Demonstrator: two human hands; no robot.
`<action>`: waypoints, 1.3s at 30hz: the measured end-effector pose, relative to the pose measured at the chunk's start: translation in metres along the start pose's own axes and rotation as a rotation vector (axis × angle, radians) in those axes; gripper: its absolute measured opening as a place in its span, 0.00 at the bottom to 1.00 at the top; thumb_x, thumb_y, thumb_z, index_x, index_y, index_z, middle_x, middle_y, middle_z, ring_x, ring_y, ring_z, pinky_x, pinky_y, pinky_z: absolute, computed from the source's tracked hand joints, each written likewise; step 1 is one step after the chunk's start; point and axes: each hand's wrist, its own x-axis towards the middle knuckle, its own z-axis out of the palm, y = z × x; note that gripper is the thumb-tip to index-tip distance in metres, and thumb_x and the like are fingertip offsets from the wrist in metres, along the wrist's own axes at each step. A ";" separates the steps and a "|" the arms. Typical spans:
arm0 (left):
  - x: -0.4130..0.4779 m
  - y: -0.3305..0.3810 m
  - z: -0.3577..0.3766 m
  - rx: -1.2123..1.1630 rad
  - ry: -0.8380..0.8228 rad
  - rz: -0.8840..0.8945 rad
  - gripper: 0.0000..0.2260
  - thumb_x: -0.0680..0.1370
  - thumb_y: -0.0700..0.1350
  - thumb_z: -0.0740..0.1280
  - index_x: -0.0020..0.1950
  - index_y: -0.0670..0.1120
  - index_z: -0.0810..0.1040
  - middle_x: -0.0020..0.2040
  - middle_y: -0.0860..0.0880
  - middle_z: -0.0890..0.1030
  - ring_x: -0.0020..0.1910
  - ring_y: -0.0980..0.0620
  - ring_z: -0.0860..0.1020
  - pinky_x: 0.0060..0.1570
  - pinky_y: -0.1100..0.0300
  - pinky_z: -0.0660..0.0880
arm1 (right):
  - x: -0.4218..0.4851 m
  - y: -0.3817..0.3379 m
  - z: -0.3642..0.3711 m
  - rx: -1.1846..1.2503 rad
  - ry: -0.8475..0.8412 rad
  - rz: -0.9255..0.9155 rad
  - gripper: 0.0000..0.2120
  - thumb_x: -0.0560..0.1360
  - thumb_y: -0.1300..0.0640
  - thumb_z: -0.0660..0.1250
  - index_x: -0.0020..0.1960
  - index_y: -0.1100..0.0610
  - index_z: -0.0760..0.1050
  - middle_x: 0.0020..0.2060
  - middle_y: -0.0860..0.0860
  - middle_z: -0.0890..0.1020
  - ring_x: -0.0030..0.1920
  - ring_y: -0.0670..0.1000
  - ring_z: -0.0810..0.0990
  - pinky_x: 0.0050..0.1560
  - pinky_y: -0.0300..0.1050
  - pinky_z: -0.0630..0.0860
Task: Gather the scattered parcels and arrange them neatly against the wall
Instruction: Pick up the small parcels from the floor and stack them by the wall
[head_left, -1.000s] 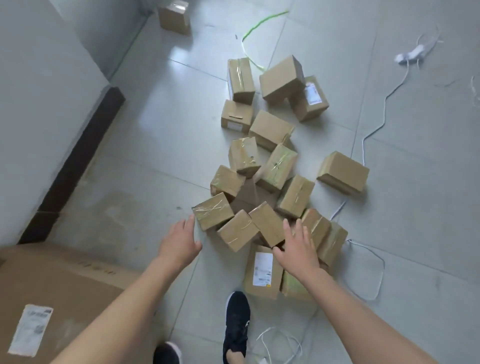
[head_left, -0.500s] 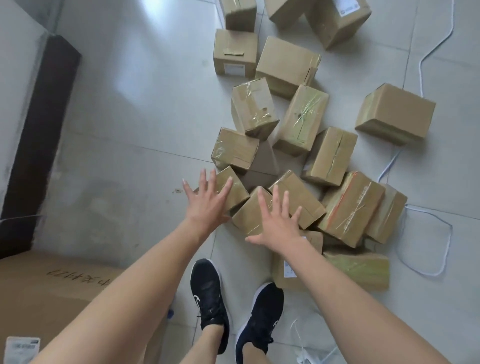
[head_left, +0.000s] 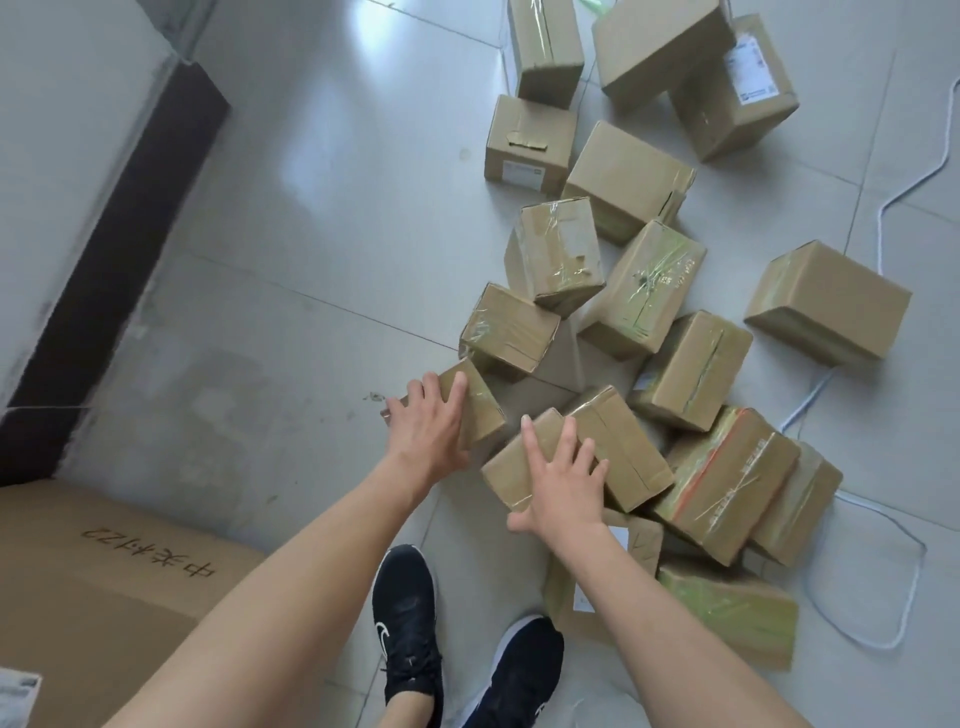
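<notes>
Several taped brown cardboard parcels lie in a loose heap on the grey tiled floor, right of centre. My left hand (head_left: 428, 422) rests flat on the nearest left parcel (head_left: 483, 410), fingers spread over its top. My right hand (head_left: 563, 480) lies flat on the parcel beside it (head_left: 511, 467), thumb at its near edge. Neither hand has closed around a parcel. One parcel (head_left: 828, 301) sits apart at the right. The wall (head_left: 57, 156) with its dark skirting (head_left: 109, 270) runs along the left.
A large flat cardboard box (head_left: 88, 587) lies at the lower left by the wall. White cable (head_left: 914, 566) loops on the floor at the right of the heap. My two black shoes (head_left: 408, 629) stand just before the parcels. Bare tiles stretch between heap and wall.
I have bent closer and the view has dropped toward the heap. Both hands moved forward from above the near parcels and now lie on top of two of them.
</notes>
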 end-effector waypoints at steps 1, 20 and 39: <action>-0.010 -0.007 -0.004 -0.016 0.012 -0.032 0.47 0.65 0.62 0.73 0.73 0.48 0.50 0.62 0.40 0.66 0.58 0.40 0.68 0.52 0.44 0.73 | -0.008 0.001 -0.008 0.004 0.004 0.013 0.62 0.60 0.34 0.70 0.76 0.45 0.30 0.75 0.67 0.44 0.68 0.69 0.57 0.66 0.67 0.61; -0.507 -0.232 -0.066 -0.582 0.245 -0.868 0.52 0.67 0.74 0.64 0.77 0.56 0.35 0.73 0.42 0.59 0.68 0.42 0.67 0.62 0.48 0.74 | -0.277 -0.246 -0.195 0.157 0.195 -0.554 0.56 0.61 0.32 0.73 0.77 0.47 0.45 0.72 0.65 0.50 0.69 0.67 0.60 0.68 0.63 0.64; -0.685 -0.358 0.181 -0.410 0.395 -1.006 0.46 0.65 0.63 0.75 0.76 0.47 0.59 0.67 0.36 0.72 0.63 0.37 0.74 0.61 0.36 0.72 | -0.413 -0.514 0.040 0.045 0.138 -0.813 0.59 0.60 0.32 0.75 0.76 0.40 0.39 0.76 0.58 0.43 0.74 0.69 0.55 0.63 0.67 0.72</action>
